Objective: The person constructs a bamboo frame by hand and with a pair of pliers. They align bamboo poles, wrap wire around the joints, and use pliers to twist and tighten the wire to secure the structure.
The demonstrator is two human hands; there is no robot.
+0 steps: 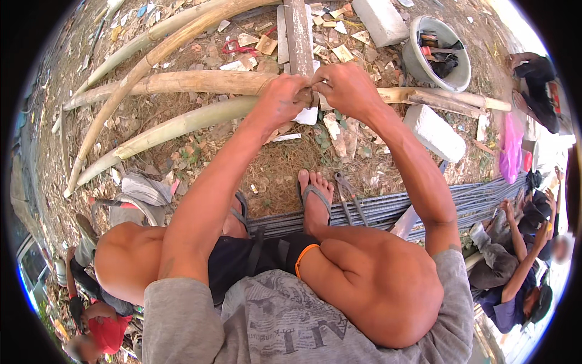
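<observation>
My left hand and my right hand meet at the near end of a narrow, weathered wooden plank. Both have their fingers pinched together, closed on something too small to make out. Under and beside them run pale bamboo poles, one passing behind my left hand. A split length of wood lies on the pole to the right of my right hand. Long-handled pincers rest on the ground by my sandalled foot.
A grey bucket holding tools and a black bag stands at far right. White blocks lie near it. A bundle of steel rods crosses beside my feet. Other people sit at right; another person is at lower left.
</observation>
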